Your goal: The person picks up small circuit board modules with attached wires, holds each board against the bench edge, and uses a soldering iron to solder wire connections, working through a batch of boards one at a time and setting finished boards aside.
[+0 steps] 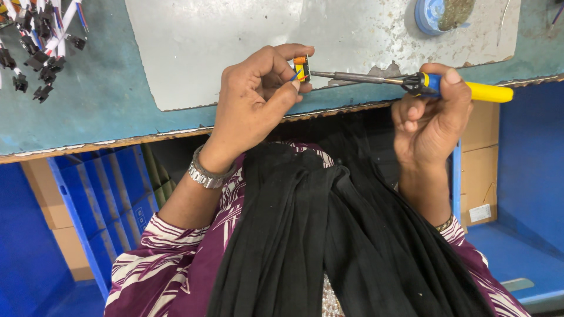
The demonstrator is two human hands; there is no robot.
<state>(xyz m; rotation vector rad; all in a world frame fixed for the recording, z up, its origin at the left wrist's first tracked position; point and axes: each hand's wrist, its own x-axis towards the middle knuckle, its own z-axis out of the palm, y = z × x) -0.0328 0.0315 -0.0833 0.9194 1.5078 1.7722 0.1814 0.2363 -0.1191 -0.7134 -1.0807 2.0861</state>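
My left hand (pixel 255 97) pinches a small orange, yellow and black component (pixel 302 68) between thumb and fingers, just above the front edge of the bench. My right hand (pixel 432 111) grips a soldering iron (pixel 411 82) by its blue and yellow handle. The iron lies level, and its metal tip points left and touches the component. A metal watch sits on my left wrist.
A scuffed grey metal sheet (pixel 235 35) covers the teal bench top (pixel 88 100). A bundle of wires with black connectors (pixel 38 41) lies at the far left. A blue round holder (pixel 437 13) stands at the back right. Blue crates (pixel 111 188) and cardboard boxes (pixel 479 158) sit under the bench.
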